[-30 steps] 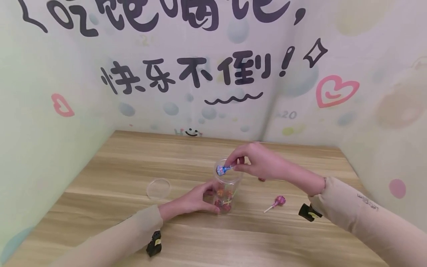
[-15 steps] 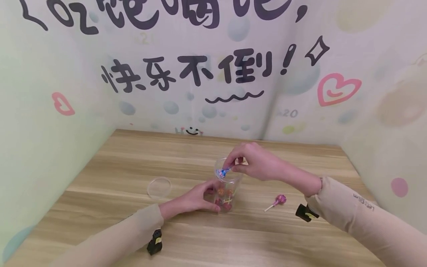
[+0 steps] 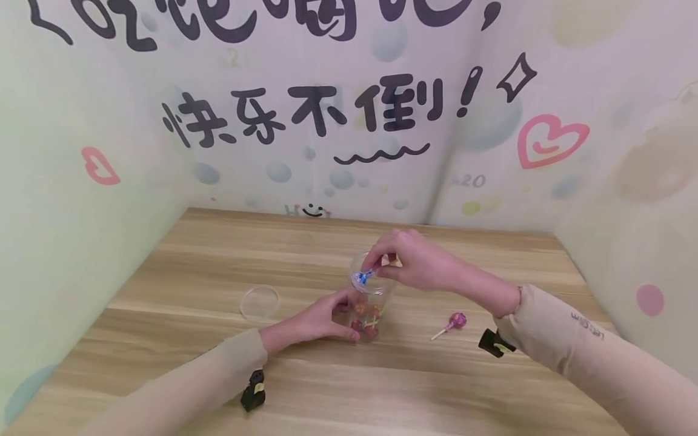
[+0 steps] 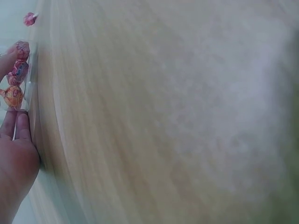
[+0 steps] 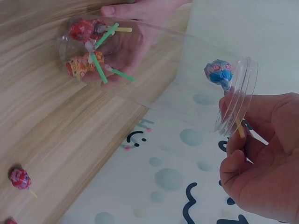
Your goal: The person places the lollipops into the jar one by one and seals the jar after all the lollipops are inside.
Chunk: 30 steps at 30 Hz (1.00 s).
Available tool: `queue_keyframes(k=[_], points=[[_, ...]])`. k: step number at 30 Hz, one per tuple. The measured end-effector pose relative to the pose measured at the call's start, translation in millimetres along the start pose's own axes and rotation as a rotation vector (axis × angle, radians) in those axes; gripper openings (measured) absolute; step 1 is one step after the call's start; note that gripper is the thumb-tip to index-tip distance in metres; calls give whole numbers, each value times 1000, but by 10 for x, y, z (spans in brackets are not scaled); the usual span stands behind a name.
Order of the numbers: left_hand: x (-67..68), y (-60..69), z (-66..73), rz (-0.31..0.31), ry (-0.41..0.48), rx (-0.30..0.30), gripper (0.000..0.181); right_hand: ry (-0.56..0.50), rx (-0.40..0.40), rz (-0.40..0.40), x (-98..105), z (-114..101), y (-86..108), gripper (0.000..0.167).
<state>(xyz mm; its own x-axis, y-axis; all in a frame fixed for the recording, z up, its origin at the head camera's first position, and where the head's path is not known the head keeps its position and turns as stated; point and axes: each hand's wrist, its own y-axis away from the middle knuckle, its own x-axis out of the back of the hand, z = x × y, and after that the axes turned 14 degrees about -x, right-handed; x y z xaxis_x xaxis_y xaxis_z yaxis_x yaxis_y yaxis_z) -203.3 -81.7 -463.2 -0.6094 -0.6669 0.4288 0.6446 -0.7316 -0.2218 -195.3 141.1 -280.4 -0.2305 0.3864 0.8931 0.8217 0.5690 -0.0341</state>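
Clear cup [image 3: 375, 297]: stands upright on the wood-look table [image 3: 425, 387], mouth up; sides see-through.
Cup contents: wrapped candies [image 5: 86, 30] bunched at the bottom, red and orange wrappers, green and yellowish sticks [image 5: 99, 67] crossing above them; exact count hard to tell through the plastic and fingers.
Blue lollipop [image 5: 218, 72]: blue-and-pink wrapper, head just inside the cup mouth, well above the other candies.
Right hand [image 3: 417, 260]: thumb and fingers pinch the blue lollipop's stick at the cup rim [image 5: 250, 88]; fingertips partly within the mouth.
Left hand [image 3: 322, 318]: grasping the lower part of the cup, thumb on the near side, fingers round the far side.
Loose lollipop [image 3: 457, 321]: pink-purple wrapper, lies on the table right of the cup, pale stick toward the near left.
Clear disc [image 3: 260, 303]: round, flat on the table, left of the cup, apart from it.
Sleeves: beige, both arms; black wrist device [image 3: 253, 390] under the left cuff, another black device [image 3: 496, 343] at the right.
Wall [image 3: 245, 175]: white, dark lettering, pink hearts.
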Motion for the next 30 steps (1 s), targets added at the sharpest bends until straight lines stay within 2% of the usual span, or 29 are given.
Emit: queue_keyframes(k=[6,12,21,24,30], points=[[8,1,-2,-5,29,4,68,31,-37,16,12,-6,7,27],[6,-8,-9,-9,23,-19,66,18,-35,25,17,5,27,27],[20,-13,15,-13,51,-1,61,-5,-40,28,30,15,43,29],[24,-14,19,-14,46,7,60,-32,-36,53,46,25,53,27],[19,-7,0,-13,40,-21,60,-83,-63,150,127,89,79,24]])
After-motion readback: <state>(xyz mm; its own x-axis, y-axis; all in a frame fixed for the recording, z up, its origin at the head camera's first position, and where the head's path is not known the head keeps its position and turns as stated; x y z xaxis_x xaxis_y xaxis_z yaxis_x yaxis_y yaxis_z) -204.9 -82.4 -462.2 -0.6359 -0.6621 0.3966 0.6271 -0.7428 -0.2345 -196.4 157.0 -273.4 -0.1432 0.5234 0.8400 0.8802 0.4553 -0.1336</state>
